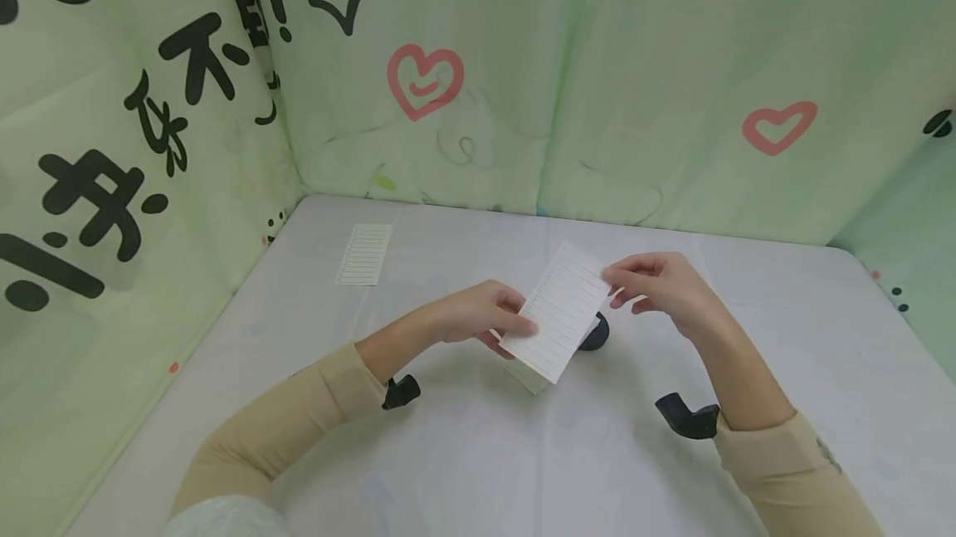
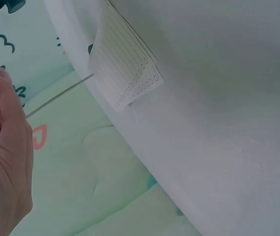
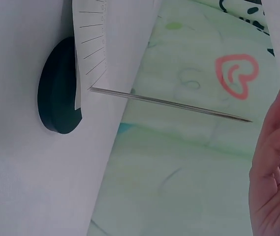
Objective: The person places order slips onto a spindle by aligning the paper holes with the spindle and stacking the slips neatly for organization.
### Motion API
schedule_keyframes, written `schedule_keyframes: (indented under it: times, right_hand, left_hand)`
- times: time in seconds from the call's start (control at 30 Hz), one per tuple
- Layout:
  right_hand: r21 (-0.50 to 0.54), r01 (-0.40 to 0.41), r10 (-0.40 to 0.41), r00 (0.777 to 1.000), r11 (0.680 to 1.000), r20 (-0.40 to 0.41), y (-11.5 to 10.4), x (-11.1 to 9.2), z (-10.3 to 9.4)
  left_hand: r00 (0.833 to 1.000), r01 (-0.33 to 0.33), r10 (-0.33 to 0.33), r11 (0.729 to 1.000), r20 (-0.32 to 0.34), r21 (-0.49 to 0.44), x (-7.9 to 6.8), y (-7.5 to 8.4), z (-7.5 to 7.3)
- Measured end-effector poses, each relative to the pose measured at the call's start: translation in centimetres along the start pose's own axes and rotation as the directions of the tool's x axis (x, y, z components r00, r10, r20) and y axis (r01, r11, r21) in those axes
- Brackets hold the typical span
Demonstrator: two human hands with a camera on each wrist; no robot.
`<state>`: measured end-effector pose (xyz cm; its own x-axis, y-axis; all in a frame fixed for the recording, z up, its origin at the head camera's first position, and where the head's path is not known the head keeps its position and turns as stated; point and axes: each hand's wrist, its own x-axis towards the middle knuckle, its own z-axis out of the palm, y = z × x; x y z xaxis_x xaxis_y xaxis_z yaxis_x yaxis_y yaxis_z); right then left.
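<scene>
A white lined paper sheet [image 1: 560, 313] is held up between both hands. My left hand [image 1: 485, 313] grips its lower left corner, thumb on top. At the upper right edge my right hand [image 1: 657, 284] pinches the paper between thumb and fingertips. Behind and below is a bill spike: a round black base [image 3: 56, 93] and a thin upright metal rod [image 3: 174, 104] with a pointed tip. Several lined sheets [image 2: 125, 64] are threaded low on that rod, bent upward over the base. In the head view the held sheet hides the rod.
Another lined sheet [image 1: 363, 255] lies flat at the back left of the white table [image 1: 463, 454]. Black wrist mounts [image 1: 687, 418] stick out beside both forearms. Green printed curtains [image 1: 597, 64] enclose the table at the back and sides.
</scene>
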<state>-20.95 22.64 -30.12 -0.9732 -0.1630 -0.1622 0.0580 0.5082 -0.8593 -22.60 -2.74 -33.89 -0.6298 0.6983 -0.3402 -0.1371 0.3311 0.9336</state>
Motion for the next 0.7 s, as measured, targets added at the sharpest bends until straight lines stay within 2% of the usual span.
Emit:
schedule_keyframes:
  times: [0.1, 0.3, 0.5, 0.7]
  right_hand:
    - [0.021, -0.028, 0.029, 0.998, 0.999, -0.053, 0.1, 0.3, -0.1]
    - [0.029, -0.071, 0.074, 0.992, 0.997, -0.101, 0.5, 1.0, -0.4]
    - [0.066, -0.11, 0.115, 0.99, 0.992, -0.078, 1.2, 1.7, -0.7]
    - [0.104, -0.128, 0.132, 0.991, 0.986, -0.034, 1.7, 2.1, -0.8]
  left_hand:
    - [1.0, -0.017, 0.017, 0.999, -0.01, -0.033, -0.1, -0.5, -0.4]
    - [0.995, -0.005, -0.001, 0.998, -0.098, -0.064, -0.2, -0.9, -1.1]
    - [0.982, -0.001, -0.015, 0.996, -0.188, -0.087, 0.2, -1.1, -1.3]
    - [0.981, 0.028, -0.053, 0.99, -0.187, -0.137, 0.5, -1.5, -1.2]
